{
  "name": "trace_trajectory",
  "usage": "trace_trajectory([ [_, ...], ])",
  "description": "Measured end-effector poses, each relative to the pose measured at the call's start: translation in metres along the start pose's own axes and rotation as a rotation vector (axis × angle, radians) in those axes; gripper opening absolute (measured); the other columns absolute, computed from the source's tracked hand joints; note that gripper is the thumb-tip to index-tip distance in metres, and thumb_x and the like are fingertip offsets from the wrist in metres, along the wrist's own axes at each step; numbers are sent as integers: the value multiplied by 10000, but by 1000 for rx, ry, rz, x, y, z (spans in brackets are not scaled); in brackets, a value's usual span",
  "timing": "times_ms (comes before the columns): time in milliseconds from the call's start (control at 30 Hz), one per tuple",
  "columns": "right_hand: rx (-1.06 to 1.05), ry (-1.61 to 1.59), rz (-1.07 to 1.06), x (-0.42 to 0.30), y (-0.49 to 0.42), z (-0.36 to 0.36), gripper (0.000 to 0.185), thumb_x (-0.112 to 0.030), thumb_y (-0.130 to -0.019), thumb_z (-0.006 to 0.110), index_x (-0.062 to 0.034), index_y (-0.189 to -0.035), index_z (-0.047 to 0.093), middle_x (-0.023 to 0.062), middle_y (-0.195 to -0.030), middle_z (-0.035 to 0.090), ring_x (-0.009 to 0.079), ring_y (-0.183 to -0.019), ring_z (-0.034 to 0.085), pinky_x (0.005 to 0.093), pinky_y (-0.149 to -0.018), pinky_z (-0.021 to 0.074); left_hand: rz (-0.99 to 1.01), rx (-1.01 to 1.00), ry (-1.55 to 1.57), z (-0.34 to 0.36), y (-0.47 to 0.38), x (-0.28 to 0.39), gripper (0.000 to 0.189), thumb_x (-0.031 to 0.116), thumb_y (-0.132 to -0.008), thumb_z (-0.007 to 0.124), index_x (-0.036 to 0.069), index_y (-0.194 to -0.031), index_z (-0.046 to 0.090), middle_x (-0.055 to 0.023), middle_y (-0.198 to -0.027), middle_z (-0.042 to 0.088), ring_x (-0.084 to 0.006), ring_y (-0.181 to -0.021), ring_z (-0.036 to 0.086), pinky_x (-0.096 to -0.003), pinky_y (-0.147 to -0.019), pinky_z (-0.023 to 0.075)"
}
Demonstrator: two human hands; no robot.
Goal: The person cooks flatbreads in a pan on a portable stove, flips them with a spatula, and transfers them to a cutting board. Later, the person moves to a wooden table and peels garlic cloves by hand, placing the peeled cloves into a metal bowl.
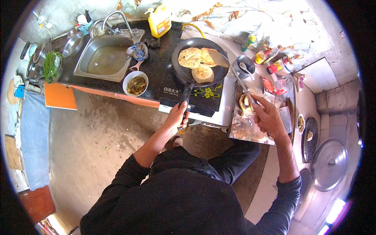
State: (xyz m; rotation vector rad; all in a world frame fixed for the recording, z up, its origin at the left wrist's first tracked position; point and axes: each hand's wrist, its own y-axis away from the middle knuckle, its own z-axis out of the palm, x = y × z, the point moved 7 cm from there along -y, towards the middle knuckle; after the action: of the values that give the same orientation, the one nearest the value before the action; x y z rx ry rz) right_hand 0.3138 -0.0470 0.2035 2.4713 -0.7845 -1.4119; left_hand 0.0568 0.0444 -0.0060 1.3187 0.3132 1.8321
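My left hand [177,117] is closed around the black handle of a frying pan [188,77] on a stove with a black top [205,98]. Three round browned flatbreads [190,58] lie in the pan, close against one another. In my right hand [267,116] is a long-handled metal spatula [218,58]; its blade is over the pan's right side and partly covers one flatbread. Below the spatula's handle, a browned piece of food [246,105] rests on a stained cutting board [249,126]. A cleaver [285,119] lies at the board's right side.
A white bowl of chopped food [136,84] stands near the counter's front edge, left of the stove. Beyond it are a steel sink [107,58] holding murky water and a yellow pump jug [159,22]. A metal pot with a spoon [243,66] and several bottles [260,56] stand right of the pan.
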Motion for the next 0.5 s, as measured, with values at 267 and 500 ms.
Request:
trace_trajectory([
  [267, -210, -599, 285, 24, -20, 4, 386, -255, -1001, 489, -115, -1359, 457, 21, -631, 490, 18, -377, 364, 169, -302, 288, -4, -13, 4, 0, -1, -1, 356, 463, -970, 509, 114, -1032, 486, 4, -714, 519, -65, -469, 422, -216, -363, 315],
  [500, -307, -1056, 284, 22, -4, 13, 339, -219, -1021, 447, -161, -1355, 445, 12, -633, 450, 5, -386, 339, 155, -299, 278, 12, -17, 4, 0, -2, -1, 349, 449, -980, 496, 106, -1039, 490, -6, -707, 521, -69, -462, 412, -212, -361, 299],
])
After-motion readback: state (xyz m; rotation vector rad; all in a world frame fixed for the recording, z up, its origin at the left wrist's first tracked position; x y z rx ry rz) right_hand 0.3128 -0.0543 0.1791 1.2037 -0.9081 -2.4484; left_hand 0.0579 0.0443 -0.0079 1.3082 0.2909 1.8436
